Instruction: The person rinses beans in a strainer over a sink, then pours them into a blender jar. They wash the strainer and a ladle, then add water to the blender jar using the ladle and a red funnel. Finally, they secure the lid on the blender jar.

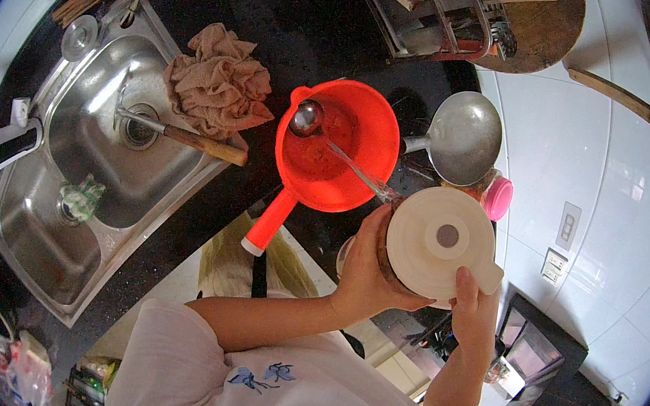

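Observation:
Held up in front of me is a round container with a cream lid (421,256), which has a grey disc in its middle and a tab at its edge. My left hand (368,272) is closed around the container's left side, where a brownish strip of wall shows. On the right, my right hand (469,303) grips the lid's rim beside the tab, thumb on top and other fingers hidden. Just beyond the container sits a red long-handled dipper (295,194). A metal ladle (306,118) rests in the dipper, its shiny handle running toward the container.
A steel sink (112,156) at left holds a wooden-handled tool (187,137) and a green scrubber (83,198). A crumpled brown cloth (219,78) lies by it. Right of the dipper are a metal pan (465,139) and a pink lid (498,199). A utensil rack (422,4) stands far right.

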Demonstrator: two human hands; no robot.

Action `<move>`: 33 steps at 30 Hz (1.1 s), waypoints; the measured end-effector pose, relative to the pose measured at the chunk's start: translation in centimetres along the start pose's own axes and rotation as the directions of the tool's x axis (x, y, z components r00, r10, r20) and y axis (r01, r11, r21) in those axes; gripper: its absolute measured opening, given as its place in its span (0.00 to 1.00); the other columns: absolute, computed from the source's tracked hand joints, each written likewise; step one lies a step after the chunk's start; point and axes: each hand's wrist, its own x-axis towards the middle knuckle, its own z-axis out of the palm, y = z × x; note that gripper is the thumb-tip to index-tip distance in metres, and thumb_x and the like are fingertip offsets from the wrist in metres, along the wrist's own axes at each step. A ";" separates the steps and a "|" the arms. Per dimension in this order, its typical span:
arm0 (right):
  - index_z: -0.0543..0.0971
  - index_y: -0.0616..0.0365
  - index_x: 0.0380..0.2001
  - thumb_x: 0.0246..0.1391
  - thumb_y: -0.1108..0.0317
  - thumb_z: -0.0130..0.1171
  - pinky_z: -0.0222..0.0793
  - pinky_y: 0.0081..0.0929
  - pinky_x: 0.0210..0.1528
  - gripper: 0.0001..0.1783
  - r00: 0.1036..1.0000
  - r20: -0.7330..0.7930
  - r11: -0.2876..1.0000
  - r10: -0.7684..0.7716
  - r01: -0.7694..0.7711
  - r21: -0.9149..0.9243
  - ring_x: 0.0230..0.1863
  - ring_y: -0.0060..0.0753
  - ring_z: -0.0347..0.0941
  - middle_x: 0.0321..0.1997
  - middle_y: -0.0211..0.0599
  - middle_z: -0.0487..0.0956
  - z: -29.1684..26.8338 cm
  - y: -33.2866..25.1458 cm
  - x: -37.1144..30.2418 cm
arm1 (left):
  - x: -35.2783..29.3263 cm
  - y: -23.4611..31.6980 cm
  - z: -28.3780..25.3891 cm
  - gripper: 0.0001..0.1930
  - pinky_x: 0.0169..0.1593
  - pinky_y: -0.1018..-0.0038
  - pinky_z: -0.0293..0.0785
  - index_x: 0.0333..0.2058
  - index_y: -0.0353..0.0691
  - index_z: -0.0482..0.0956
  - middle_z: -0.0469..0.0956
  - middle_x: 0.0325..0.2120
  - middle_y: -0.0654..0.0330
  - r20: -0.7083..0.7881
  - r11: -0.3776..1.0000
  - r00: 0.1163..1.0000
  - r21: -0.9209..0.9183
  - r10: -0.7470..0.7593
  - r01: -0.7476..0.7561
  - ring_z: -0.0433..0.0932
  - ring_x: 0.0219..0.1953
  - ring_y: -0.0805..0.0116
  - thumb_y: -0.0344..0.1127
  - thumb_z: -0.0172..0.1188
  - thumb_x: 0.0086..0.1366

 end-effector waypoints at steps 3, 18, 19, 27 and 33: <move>0.74 0.63 0.37 0.59 0.49 0.53 0.51 0.15 0.16 0.23 1.000 0.001 1.000 -0.010 0.010 0.004 0.18 0.12 0.61 0.22 0.24 0.71 -0.1 0.4 0.0 | 0.0 0.0 0.1 0.64 0.62 0.60 0.57 0.60 0.32 0.48 0.62 0.58 0.44 -0.008 1.000 1.000 0.011 0.000 0.000 0.63 0.60 0.50 0.45 0.81 0.27; 0.73 0.64 0.38 0.59 0.50 0.53 0.50 0.14 0.16 0.23 0.999 0.004 0.999 0.032 -0.032 0.027 0.18 0.11 0.59 0.22 0.23 0.70 0.2 -0.1 -0.1 | -0.3 -0.2 -0.1 0.65 0.63 0.60 0.57 0.60 0.33 0.47 0.63 0.57 0.44 -0.011 1.000 1.000 0.022 0.009 -0.009 0.64 0.59 0.49 0.45 0.81 0.26; 0.73 0.64 0.38 0.59 0.50 0.53 0.50 0.14 0.16 0.23 1.000 -0.001 0.999 0.031 -0.031 0.031 0.18 0.11 0.59 0.22 0.23 0.70 0.3 -0.1 -0.1 | -0.3 -0.1 -0.1 0.65 0.63 0.60 0.57 0.60 0.33 0.47 0.63 0.57 0.44 -0.009 1.000 1.000 0.019 0.005 -0.005 0.64 0.59 0.49 0.45 0.81 0.26; 0.73 0.63 0.39 0.60 0.53 0.52 0.52 0.15 0.17 0.21 1.000 0.018 1.000 0.011 -0.011 -0.012 0.19 0.11 0.61 0.23 0.25 0.71 0.1 0.0 -0.2 | -0.5 -0.4 0.0 0.65 0.62 0.60 0.58 0.60 0.33 0.48 0.63 0.56 0.44 -0.018 1.000 1.000 -0.009 -0.008 0.008 0.64 0.59 0.49 0.45 0.81 0.26; 0.73 0.63 0.39 0.60 0.54 0.52 0.53 0.15 0.17 0.19 0.999 0.038 1.000 0.013 -0.013 -0.011 0.19 0.12 0.61 0.23 0.24 0.71 -0.1 0.1 -0.1 | -0.6 -0.5 0.1 0.65 0.62 0.60 0.57 0.60 0.33 0.48 0.62 0.56 0.45 -0.024 1.000 0.999 -0.022 -0.022 0.022 0.63 0.59 0.49 0.45 0.81 0.26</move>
